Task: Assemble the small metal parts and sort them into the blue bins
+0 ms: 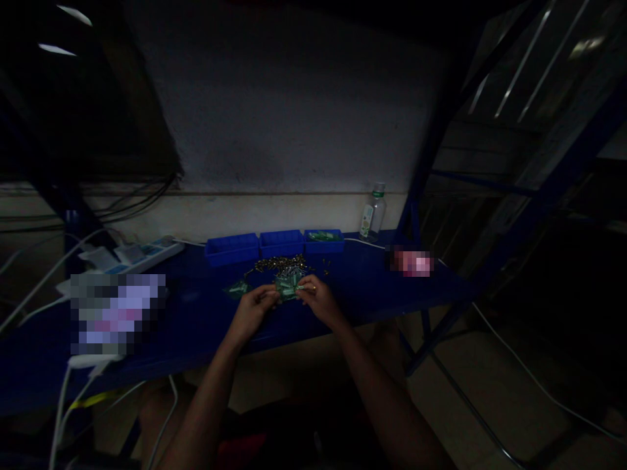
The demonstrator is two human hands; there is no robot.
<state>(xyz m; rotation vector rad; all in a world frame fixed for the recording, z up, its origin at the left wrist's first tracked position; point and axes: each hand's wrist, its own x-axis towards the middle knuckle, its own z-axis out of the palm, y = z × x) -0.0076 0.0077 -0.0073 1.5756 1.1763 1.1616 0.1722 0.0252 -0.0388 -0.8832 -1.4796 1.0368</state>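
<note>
Bag: the small bag [287, 289], with greenish pieces inside, is between the two hands; its longer side seems to run left to right, and neither hand is clearly nearer.
Left hand: the left hand [255, 305] has thumb and fingers closed together on the bag's left edge.
Right hand: the right hand [318, 299] pinches the right edge in the same way, with almost no gap.
Bag material: thin, shiny plastic, with soft wrinkles.
Metal pieces: just beyond the bag is a loose heap of metal pieces [274, 263], small and narrow, some golden, some silver.
Second bag: another green bag [238, 288] lies flat, left of the heap.
Boxes: farther, the left box [232, 256], middle box [281, 250] and right box [324, 248] are blue, rectangular, probably plastic; the right one holds green pieces.
Bottle: a clear bottle [376, 212] stands upright, far right.
</note>
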